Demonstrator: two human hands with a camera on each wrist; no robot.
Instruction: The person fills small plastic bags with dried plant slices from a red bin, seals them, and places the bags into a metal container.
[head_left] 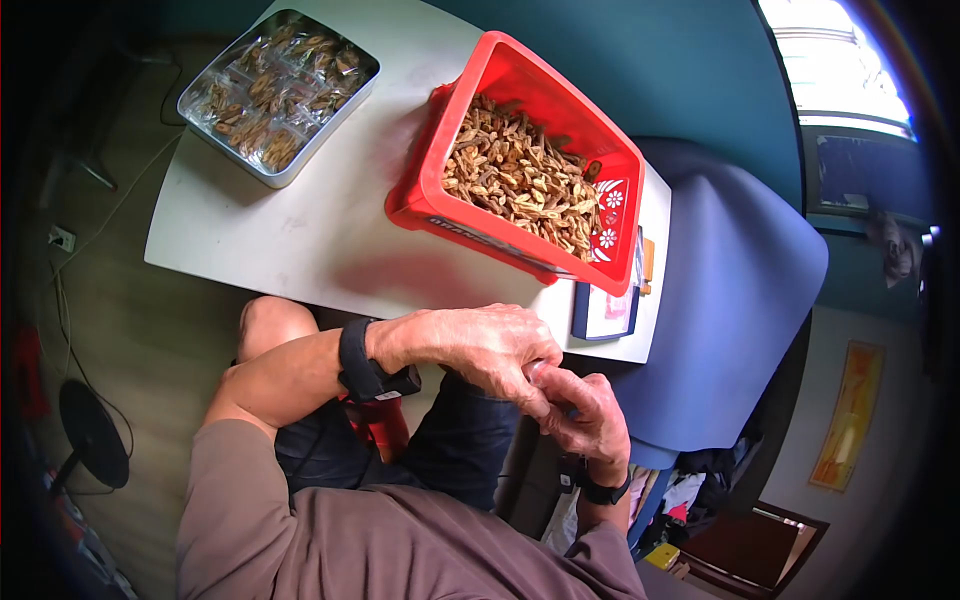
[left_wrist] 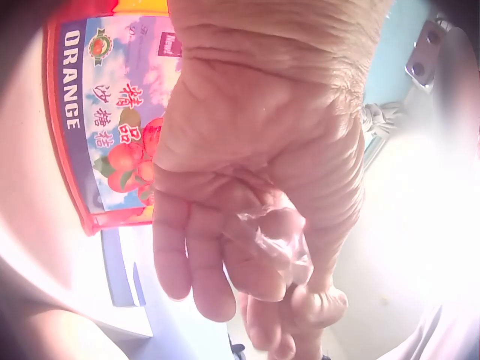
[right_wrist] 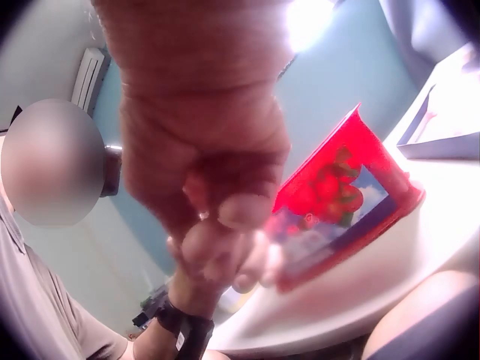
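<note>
Clear plastic (left_wrist: 288,251), long axis indeterminate, is pinched by the left hand (head_left: 480,345) off the tabletop's (head_left: 300,245) near edge. Right hand (head_left: 592,415) adjoins, hold unconfirmed. Left is nearer the crate (head_left: 452,130).

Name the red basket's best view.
The head view: it shows the red basket from above, brown pieces inside. Left wrist shows part of its ORANGE-labelled side; right wrist, one printed side, partly covered.

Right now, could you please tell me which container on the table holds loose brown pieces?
The red plastic basket marked ORANGE: its brown pieces lie in a loose heap, whereas those in the metal tin are packed in clear plastic bags.
</note>
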